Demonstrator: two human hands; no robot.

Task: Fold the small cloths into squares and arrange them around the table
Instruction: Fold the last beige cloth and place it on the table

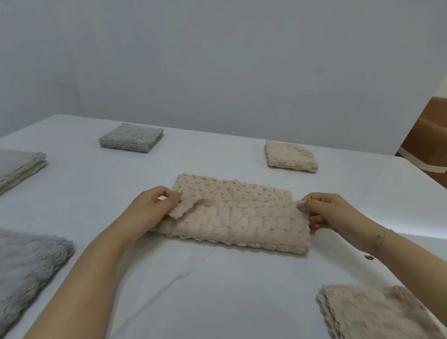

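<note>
A beige textured cloth [234, 219] lies in the middle of the white table [206, 289], its near half folded up over the far half. My left hand [151, 203] pinches the upper layer's left corner, lifted slightly. My right hand [329, 213] pinches the right corner of the same layer. Folded squares lie around: a grey cloth [132, 137] at the far left, a beige cloth [289, 156] at the far right, a pale grey cloth [3, 173] on the left edge, a grey cloth [10, 277] near left and a beige cloth [386, 329] near right.
A plain pale wall rises right behind the table's far edge. At the right, beyond the table, stands a brown cardboard box [440, 150] with more cloths in it. A bracelet is on my right wrist.
</note>
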